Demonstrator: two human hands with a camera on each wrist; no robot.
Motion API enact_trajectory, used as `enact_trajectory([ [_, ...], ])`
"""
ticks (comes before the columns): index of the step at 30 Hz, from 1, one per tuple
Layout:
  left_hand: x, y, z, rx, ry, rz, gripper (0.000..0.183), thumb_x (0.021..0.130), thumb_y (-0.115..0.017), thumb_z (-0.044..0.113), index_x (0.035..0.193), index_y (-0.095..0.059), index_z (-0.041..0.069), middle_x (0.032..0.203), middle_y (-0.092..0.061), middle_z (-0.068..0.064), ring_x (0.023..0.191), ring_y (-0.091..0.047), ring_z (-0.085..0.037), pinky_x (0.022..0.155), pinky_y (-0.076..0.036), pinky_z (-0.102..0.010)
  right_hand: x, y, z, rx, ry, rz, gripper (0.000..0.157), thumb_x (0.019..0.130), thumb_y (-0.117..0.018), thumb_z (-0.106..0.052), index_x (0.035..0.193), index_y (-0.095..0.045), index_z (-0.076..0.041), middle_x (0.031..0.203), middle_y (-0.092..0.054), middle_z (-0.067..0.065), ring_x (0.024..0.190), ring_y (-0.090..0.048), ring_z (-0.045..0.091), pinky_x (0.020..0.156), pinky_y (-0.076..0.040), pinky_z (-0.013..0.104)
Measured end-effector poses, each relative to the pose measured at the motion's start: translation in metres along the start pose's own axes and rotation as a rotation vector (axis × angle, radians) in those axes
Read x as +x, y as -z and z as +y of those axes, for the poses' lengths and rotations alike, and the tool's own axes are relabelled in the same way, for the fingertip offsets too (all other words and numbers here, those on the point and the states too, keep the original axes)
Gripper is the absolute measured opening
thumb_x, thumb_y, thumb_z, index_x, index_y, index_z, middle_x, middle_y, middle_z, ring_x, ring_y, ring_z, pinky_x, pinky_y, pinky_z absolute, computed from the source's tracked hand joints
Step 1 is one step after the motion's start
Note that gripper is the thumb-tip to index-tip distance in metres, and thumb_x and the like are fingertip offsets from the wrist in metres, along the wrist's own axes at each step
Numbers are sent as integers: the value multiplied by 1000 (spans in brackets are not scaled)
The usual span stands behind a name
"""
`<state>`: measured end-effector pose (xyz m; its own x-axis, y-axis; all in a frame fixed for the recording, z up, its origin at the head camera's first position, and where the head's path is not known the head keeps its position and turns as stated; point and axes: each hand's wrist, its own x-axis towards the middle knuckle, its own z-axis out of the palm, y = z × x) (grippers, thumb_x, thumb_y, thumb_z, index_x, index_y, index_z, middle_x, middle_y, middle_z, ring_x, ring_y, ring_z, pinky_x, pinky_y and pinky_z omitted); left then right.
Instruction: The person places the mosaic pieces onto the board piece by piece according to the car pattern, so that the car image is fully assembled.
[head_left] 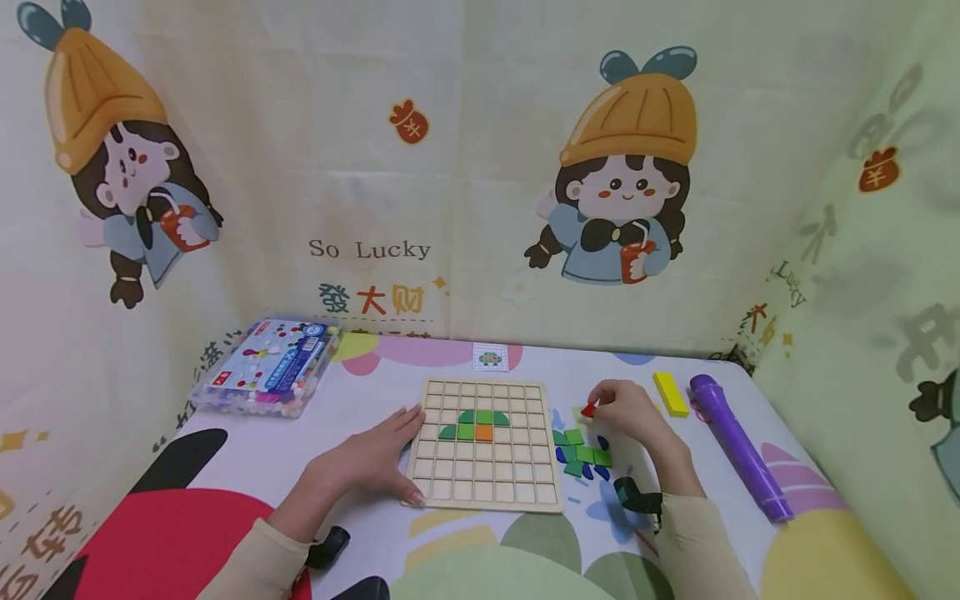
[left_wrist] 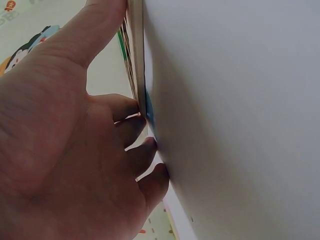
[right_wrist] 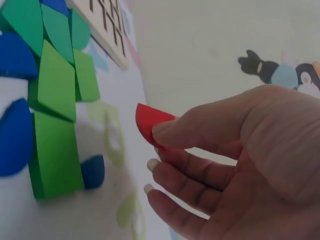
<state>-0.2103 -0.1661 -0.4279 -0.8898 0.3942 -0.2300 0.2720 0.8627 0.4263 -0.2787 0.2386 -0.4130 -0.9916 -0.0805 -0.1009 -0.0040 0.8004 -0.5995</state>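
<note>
A wooden grid board (head_left: pixel 487 487) lies mid-table, with several green tiles (head_left: pixel 484 417) and one orange square tile (head_left: pixel 483 432) set in its cells. My left hand (head_left: pixel 378 457) rests along the board's left side, thumb at the near corner and fingertips at the edge. To the right of the board, my right hand (head_left: pixel 628 410) pinches a red quarter-round tile (right_wrist: pixel 151 121) between thumb and finger, above the tabletop. Loose green tiles (right_wrist: pixel 56 155) and dark blue rounded tiles (right_wrist: pixel 15 137) lie beside the board, on the near side of that hand.
A small card (head_left: pixel 491 357) printed with a coloured grid pattern lies behind the board. At the back left sits a clear plastic case (head_left: pixel 266 367) of beads. A yellow block (head_left: pixel 671 394) and a long purple tube (head_left: pixel 738 446) lie on the right.
</note>
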Motion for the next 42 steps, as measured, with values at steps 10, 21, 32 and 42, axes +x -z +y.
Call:
enact_trajectory([
  [10,1,-1,-3,0,-1,3,125,61,-86,62,158,-25,12,168,-17,-4,156,-14,-30,116,-31,-61,3,-13,-15,23,55,-24,12,86,-63,-8,96,-71,-11,85,-62,7,79,-54,21,66,-46,27],
  [21,3,-2,-5,11,12,1,127,60,-86,63,159,-24,14,168,-16,-1,156,-13,-28,116,-31,-62,2,-30,-32,77,126,-37,18,90,-61,-8,100,-75,-11,89,-65,5,85,-53,21,71,-47,28],
  [32,2,-1,-2,4,12,-4,126,61,-86,62,159,-25,13,168,-16,-2,156,-13,-29,117,-30,-61,-2,-56,-61,104,284,-52,18,91,-59,-1,96,-76,-7,93,-66,5,83,-54,19,72,-49,30],
  [42,4,-2,-5,14,16,-2,127,60,-86,64,159,-24,14,169,-16,-1,157,-12,-28,118,-30,-58,-4,-75,-81,136,295,-101,11,90,-65,-2,88,-71,-11,85,-64,1,80,-53,18,72,-46,31],
])
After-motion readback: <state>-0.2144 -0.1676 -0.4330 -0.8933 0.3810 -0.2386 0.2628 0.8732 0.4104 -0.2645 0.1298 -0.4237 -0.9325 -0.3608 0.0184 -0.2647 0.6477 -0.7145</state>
